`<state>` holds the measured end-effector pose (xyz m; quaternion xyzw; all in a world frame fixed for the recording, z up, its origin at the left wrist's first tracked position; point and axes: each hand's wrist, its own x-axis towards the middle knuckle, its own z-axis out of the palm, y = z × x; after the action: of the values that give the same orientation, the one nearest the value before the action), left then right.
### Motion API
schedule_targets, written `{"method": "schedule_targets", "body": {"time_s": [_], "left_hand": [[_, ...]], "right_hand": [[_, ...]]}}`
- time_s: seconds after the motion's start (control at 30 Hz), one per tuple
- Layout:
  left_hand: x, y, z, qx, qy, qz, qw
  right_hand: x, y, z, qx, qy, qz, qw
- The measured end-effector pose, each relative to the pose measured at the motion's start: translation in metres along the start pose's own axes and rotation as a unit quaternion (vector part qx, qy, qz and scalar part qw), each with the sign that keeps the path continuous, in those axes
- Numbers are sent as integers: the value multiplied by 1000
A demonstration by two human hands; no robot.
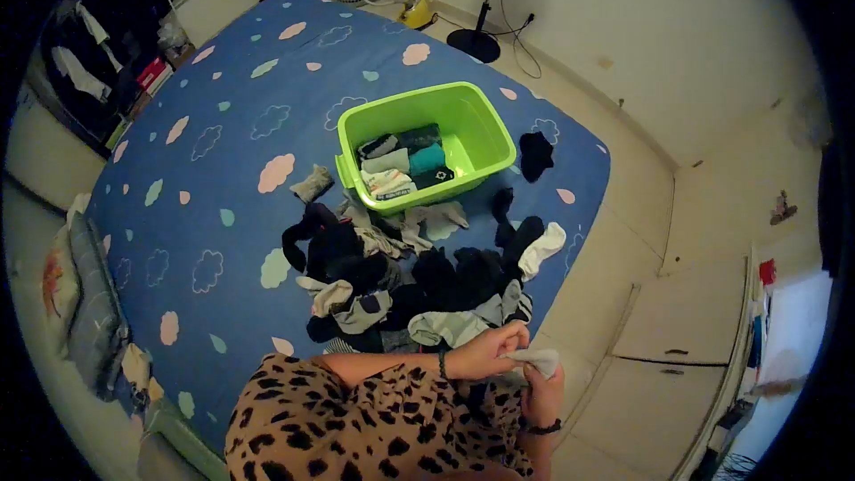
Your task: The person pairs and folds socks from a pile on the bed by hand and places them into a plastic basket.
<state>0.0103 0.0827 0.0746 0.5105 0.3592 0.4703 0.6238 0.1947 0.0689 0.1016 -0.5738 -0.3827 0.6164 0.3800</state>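
Observation:
Low in the view, close to my patterned clothing, a whitish-grey sock [540, 358] is held between my hands. My left hand [485, 353] is closed with its fingers pinching one end. My right hand [543, 396] grips the sock from below, its fingers partly hidden. Just beyond them a heap of loose socks [454, 276] spreads over the bed, mostly black with grey and white ones mixed in. Behind the heap stands a lime-green plastic tub [476, 111]. Several folded socks [387, 163], grey, white, teal and black, lie along its left and near side.
A blue bedsheet [240, 187] with clouds and drops lies under everything. One black sock [536, 156] rests right of the tub, a grey one [312, 183] to its left. A standing fan [476, 40] is beyond the bed; cabinets [668, 374] line the right side.

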Motion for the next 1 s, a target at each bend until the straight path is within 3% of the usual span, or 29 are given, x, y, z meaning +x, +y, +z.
{"method": "schedule_targets", "body": {"time_s": [0.03,0.13,0.27,0.33,0.37,0.43,0.57,0.63,0.67,0.7,0.77,0.8,0.9,0.93,1.0], "left_hand": [[3,3,-7,-5,-20,-57,998],[11,6,-21,48,-46,-60,996],[18,-9,-28,23,-44,-67,997],[24,-5,-24,-44,-12,119,992],[24,-5,-26,-45,-13,118,992],[22,-4,-29,-68,-40,6,997],[20,-4,-21,-112,1,27,993],[24,17,-18,-279,78,-79,954],[23,7,-18,-281,76,-80,953],[22,-6,-22,-107,39,-27,993],[15,-15,-28,-10,-9,-30,999],[12,-11,-30,-7,-22,-60,998],[3,-10,-28,-42,-38,-159,986],[1,-19,-24,-109,-17,-188,976],[-8,-18,-14,-105,-56,-195,974]], "right_hand": [[5,0,3,-41,2,-20,999],[11,-26,16,-151,-19,-59,987],[25,-37,14,-56,-2,-71,996],[27,-34,6,-211,-26,-69,975],[29,-32,5,-211,-24,-68,975],[29,-37,10,-190,-72,-51,978],[29,-32,15,-202,-26,-66,977],[33,-45,46,-82,38,-98,991],[39,-43,45,-84,41,-98,991],[46,-35,42,-55,19,-83,995],[46,-37,40,9,11,-20,1000],[46,-48,41,42,31,23,998],[51,-37,25,98,30,19,995],[57,-30,20,118,49,42,991],[49,-30,15,137,64,25,988]]}}
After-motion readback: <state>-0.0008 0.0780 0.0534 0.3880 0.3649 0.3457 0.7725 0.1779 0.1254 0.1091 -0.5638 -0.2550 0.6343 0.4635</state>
